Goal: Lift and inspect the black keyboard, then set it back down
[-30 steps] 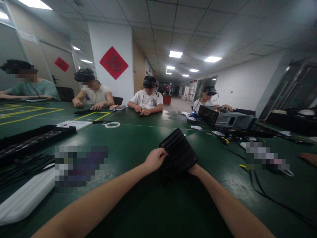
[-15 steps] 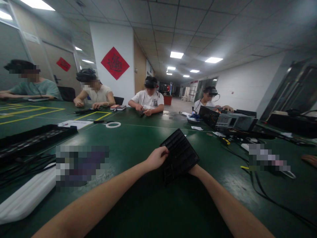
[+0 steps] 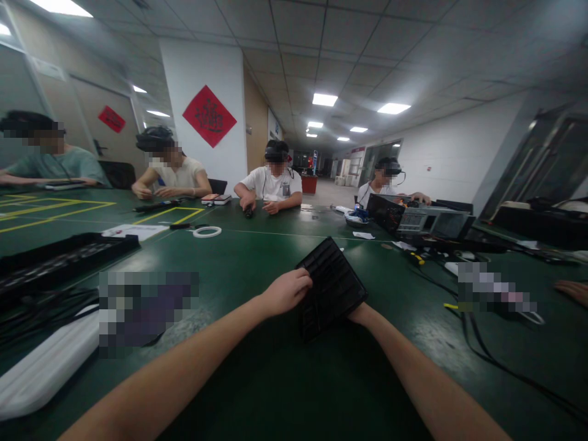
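While the right hand (image 3: 359, 313) grips a tilted, black, gridded tray (image 3: 334, 283), the left hand (image 3: 285, 290), hold unclear, curls at its edge, green tabletop (image 3: 248, 257) spreading beyond

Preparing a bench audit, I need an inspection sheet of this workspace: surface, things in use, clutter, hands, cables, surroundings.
Surface: green table, glossy, with yellow lines at left.
Things in use: black tray with compartments, held tilted; contents too dark to tell.
Clutter: long black box, paper sheet, white ring and long white item at left; computer case at right.
Left hand: curled at the tray's left edge, touching it.
Right hand: holding the tray's lower right edge, partly hidden behind it.
Cables: bunched cables at left, trailing cables at right.
Surroundings: four people seated across the table, another person's hand at the right border, red sign on a white column.
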The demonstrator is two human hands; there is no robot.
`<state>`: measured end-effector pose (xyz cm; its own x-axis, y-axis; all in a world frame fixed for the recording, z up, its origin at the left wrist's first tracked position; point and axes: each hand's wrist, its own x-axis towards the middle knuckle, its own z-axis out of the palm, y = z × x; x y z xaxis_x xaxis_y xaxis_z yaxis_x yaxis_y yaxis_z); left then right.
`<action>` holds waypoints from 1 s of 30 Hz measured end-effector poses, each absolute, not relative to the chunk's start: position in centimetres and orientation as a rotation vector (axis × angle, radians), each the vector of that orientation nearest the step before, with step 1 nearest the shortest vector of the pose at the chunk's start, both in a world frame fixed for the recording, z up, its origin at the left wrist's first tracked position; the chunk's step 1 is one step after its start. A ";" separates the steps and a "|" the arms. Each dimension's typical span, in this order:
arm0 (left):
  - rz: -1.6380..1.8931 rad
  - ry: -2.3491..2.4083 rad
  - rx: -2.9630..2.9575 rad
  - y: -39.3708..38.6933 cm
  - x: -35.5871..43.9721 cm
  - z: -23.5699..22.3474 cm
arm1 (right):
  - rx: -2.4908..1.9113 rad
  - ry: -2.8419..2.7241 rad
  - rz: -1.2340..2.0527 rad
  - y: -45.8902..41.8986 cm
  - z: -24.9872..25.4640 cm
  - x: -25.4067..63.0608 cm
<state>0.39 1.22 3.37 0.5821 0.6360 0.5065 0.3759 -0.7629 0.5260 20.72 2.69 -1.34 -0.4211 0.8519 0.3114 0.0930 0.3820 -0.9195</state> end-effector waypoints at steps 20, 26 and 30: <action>0.812 1.280 2.072 2.3 0.6 2.7 | -0.778 -1.502 1.414 2.9 -1.8 20.2; 0.757 1.315 2.367 1.5 1.0 2.6 | -0.857 -1.641 1.334 3.2 -2.3 21.0; 0.813 1.362 2.442 1.2 1.6 2.3 | -0.916 -1.825 1.201 3.0 -2.1 22.1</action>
